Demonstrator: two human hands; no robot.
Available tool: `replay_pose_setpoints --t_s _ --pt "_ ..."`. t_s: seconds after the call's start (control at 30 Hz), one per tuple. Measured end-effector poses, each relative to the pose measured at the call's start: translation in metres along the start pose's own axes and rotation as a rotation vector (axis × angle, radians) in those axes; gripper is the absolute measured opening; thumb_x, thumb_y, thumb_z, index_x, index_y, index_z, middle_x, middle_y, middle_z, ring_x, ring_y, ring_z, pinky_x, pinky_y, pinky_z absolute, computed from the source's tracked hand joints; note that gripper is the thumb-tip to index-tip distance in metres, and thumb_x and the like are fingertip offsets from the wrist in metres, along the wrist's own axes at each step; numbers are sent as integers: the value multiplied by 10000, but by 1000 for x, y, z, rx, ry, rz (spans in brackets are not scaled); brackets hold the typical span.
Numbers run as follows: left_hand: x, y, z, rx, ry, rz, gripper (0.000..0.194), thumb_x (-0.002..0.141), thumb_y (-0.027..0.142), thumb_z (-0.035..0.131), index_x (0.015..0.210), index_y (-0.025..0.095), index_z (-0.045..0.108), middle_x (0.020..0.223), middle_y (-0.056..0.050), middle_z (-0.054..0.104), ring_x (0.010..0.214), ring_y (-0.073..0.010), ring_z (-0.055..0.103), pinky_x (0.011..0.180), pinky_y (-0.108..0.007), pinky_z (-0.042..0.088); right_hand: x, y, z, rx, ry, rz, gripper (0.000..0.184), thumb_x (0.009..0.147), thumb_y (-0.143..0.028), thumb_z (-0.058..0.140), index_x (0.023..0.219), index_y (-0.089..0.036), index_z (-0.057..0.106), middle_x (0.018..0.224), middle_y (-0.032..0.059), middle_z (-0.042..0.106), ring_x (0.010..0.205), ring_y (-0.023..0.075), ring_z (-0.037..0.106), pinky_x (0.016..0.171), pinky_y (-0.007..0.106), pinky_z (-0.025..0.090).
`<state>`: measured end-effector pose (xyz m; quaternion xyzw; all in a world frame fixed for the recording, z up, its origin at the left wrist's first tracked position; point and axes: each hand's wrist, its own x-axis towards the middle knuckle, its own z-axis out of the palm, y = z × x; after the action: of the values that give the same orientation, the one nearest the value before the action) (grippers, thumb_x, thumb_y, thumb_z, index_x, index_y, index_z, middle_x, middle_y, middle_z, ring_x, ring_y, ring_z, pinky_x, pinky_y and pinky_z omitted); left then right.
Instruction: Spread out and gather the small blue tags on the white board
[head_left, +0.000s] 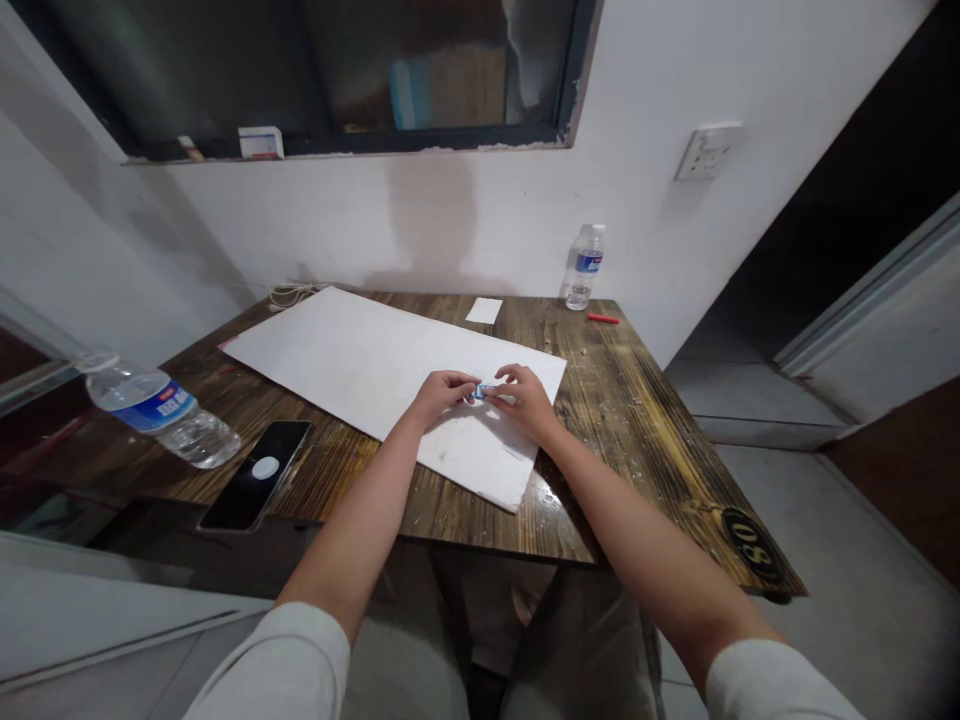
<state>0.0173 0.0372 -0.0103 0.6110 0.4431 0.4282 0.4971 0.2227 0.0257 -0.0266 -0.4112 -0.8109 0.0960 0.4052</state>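
Observation:
A small blue-and-white object (480, 392), too small to name for certain, is pinched between my two hands above a large white board (375, 340). My left hand (444, 396) grips its left end between thumb and fingertips. On the other side, the thumb and a finger of my right hand (523, 402) close on its right end, while the index finger is bent and raised. The board lies aslant on the dark wooden table (622, 430), its near right corner close to the table's front edge.
A water bottle (161, 410) and a black phone (259, 475) with a round white disc are at the left. Toward the back are a white card (484, 310), an upright bottle (585, 268), a red stick-like item (603, 318) and a pale cable (292, 293). A wall rises behind.

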Motion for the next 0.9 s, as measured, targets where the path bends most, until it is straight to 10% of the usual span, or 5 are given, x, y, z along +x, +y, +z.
replay_pose_setpoints --t_s 0.5,0.63,0.9 --pt "-6 8 11 48 -90 145 446 725 398 765 1085 139 724 937 -123 742 808 -190 673 739 -320 511 5 3 -9 224 -28 155 189 851 -334 644 979 -238 744 921 64 716 907 216 577 840 341 446" --pt "-15 23 19 204 -141 249 597 775 370 723 1331 219 566 1229 -137 660 975 -213 666 792 -326 525 8 18 -15 344 202 350 259 823 -423 617 891 -200 729 882 65 710 806 197 587 765 322 454" --pt "-29 39 36 498 -602 499 199 757 279 734 954 265 757 1061 -103 722 1073 -251 615 973 -414 453 8 50 -10 471 422 610 416 706 -537 607 842 -153 690 766 52 669 694 177 566 652 289 432"
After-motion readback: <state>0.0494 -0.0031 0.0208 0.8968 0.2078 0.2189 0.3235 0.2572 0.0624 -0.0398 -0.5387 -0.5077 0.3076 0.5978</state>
